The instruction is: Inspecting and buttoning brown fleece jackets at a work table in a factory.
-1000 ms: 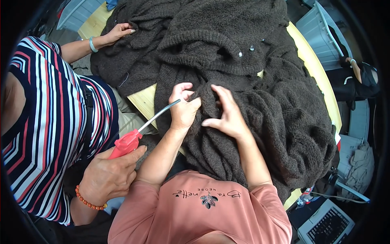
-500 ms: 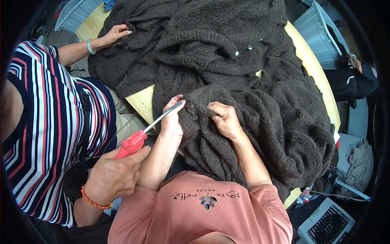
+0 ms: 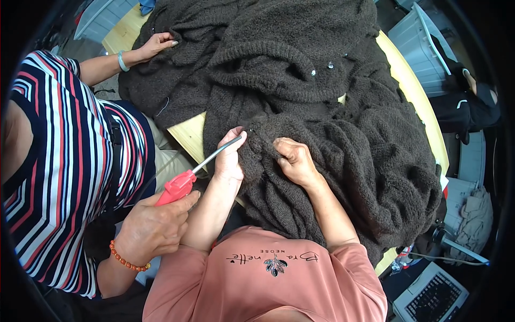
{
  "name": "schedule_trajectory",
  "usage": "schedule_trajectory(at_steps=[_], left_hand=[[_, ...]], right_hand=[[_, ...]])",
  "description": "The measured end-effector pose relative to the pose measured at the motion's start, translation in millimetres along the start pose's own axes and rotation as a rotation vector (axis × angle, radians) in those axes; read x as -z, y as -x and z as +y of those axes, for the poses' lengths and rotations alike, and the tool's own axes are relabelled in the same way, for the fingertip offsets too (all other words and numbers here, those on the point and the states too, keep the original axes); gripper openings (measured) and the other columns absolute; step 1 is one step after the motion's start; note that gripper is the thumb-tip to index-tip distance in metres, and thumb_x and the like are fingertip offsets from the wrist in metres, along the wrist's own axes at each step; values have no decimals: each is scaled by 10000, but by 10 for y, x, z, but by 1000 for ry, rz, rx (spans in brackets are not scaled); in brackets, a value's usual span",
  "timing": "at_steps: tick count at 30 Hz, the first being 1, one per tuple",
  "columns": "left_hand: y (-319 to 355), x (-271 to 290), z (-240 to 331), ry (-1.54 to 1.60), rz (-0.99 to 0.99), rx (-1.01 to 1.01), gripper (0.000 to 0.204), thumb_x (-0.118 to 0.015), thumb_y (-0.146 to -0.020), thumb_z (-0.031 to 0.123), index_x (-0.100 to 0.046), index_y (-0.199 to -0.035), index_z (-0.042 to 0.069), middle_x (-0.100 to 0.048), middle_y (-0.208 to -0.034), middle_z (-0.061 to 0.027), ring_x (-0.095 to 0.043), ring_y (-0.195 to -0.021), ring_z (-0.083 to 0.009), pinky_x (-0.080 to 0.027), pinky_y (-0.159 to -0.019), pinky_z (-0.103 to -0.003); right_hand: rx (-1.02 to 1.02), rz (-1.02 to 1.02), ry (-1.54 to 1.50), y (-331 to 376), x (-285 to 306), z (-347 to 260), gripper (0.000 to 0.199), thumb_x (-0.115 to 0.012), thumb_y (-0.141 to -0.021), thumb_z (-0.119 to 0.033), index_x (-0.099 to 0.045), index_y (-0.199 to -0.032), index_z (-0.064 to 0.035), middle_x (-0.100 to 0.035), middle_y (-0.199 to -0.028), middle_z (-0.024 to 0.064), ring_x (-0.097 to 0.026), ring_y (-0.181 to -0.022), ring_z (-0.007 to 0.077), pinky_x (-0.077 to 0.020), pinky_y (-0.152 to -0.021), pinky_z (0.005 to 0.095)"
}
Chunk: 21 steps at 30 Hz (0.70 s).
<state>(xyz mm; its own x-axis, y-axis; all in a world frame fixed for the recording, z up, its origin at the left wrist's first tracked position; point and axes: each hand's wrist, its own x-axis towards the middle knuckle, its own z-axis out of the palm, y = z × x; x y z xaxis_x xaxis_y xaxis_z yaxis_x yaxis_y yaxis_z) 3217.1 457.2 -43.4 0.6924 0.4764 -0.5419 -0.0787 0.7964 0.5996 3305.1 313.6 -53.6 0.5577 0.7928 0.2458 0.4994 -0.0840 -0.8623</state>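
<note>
A heap of dark brown knitted sweaters [image 3: 268,75] lies in front of me. My left hand [image 3: 230,153] pinches a fold of the knit between thumb and fingers. A short way to its right, my right hand [image 3: 295,161] is closed around another part of the same fabric. The knit between them is bunched up. A red-handled tool with a thin metal shaft [image 3: 179,188] is held by the person on my left. Its shaft crosses my left hand, and its tip lies close to my thumb.
The co-worker's tool hand [image 3: 155,222] rests beside my left forearm; their other hand [image 3: 158,45] touches the knit farther off. Yellow wooden tabletop [image 3: 188,134] shows under the heap. Pale plastic bins [image 3: 416,48] and a keyboard [image 3: 437,298] lie right.
The fabric between my hands has shifted slightly, and my right hand's fingers have turned a little. My left hand still pinches the knit. The co-worker's tool has stayed nearly in place.
</note>
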Motion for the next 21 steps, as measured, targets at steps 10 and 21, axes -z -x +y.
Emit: schedule_trajectory(at_steps=[10, 21], left_hand=[[619, -159, -187, 93, -564, 134, 170, -506, -836, -32, -522, -1001, 6, -612, -957, -88, -588, -865, -144, -469, -819, -266], [2156, -1562, -931, -131, -1376, 451, 150, -550, -824, -82, -547, -951, -2, -609, -957, -68, -578, -891, -111, -478, -767, -254]], right_hand=[[-196, -18, 21, 368, 582, -672, 249, -459, -588, 78, -519, -825, 36, -532, -750, 150, -556, -713, 250, -439, -657, 301], [-129, 1173, -479, 2640, 933, -1233, 220, -522, -864, -140, -570, -1026, 2, -586, -938, 35, -554, -845, 113, -451, -766, 238]])
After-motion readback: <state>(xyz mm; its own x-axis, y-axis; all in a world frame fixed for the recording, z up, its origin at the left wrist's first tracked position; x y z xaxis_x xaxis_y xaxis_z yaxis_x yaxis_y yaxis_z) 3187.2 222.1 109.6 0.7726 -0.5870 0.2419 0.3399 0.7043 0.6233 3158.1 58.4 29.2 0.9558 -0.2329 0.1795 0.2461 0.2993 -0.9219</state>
